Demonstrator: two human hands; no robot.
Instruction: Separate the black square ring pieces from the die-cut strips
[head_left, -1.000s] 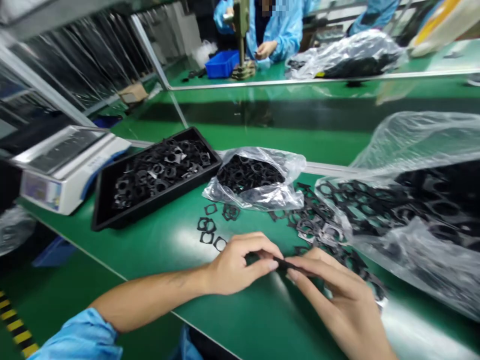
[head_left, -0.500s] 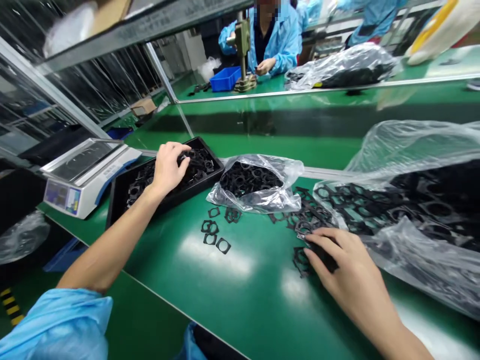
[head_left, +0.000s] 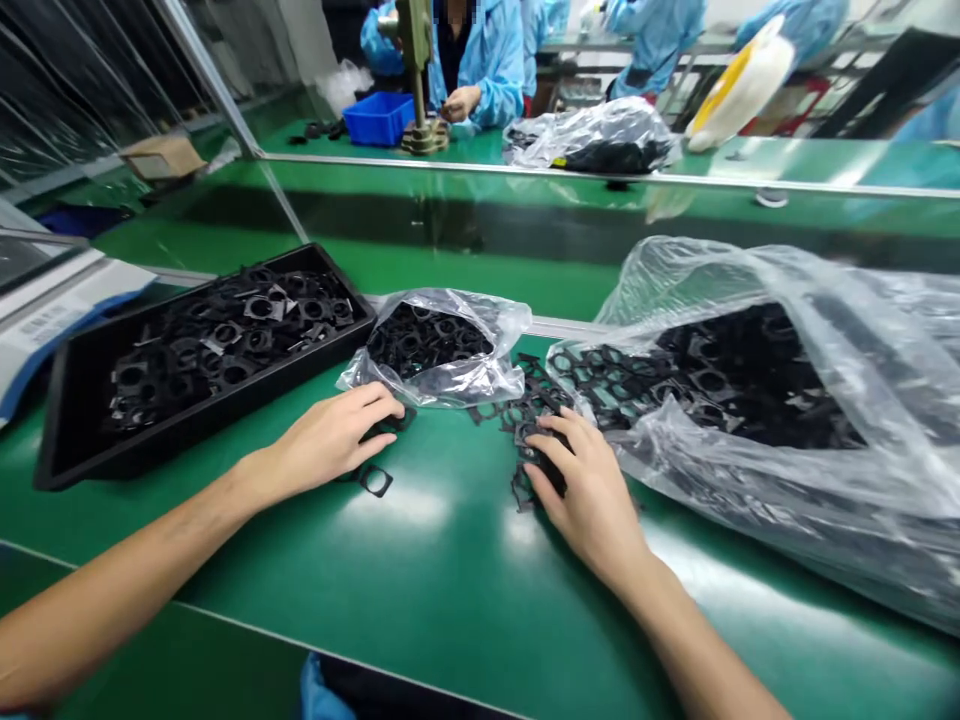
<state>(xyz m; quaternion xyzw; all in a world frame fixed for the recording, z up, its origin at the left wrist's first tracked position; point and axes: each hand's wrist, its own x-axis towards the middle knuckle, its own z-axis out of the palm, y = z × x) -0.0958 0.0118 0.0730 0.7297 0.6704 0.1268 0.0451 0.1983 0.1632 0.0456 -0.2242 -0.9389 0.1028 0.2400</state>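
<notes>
Nearest, the left hand (head_left: 330, 440) lies palm down on the green bench (head_left: 450, 590), its grip loosely flat over a few loose black frames (head_left: 375, 480); one square frame shows just near of the fingers. To the right, the right hand (head_left: 589, 490) rests on a scatter of black parts (head_left: 525, 420), fingers curled onto them; whether the grip pinches one I cannot tell. Just beyond the left hand sits a small clear bag (head_left: 442, 350) of black parts. Left of it is a black tray (head_left: 75, 450) heaped with the same pieces, and a scale (head_left: 45, 310) at the left edge. A large plastic bag (head_left: 787, 400) of parts fills the right. Far across the bench, a person in a blue coat (head_left: 487, 60) works beside a blue bin (head_left: 379, 118).
</notes>
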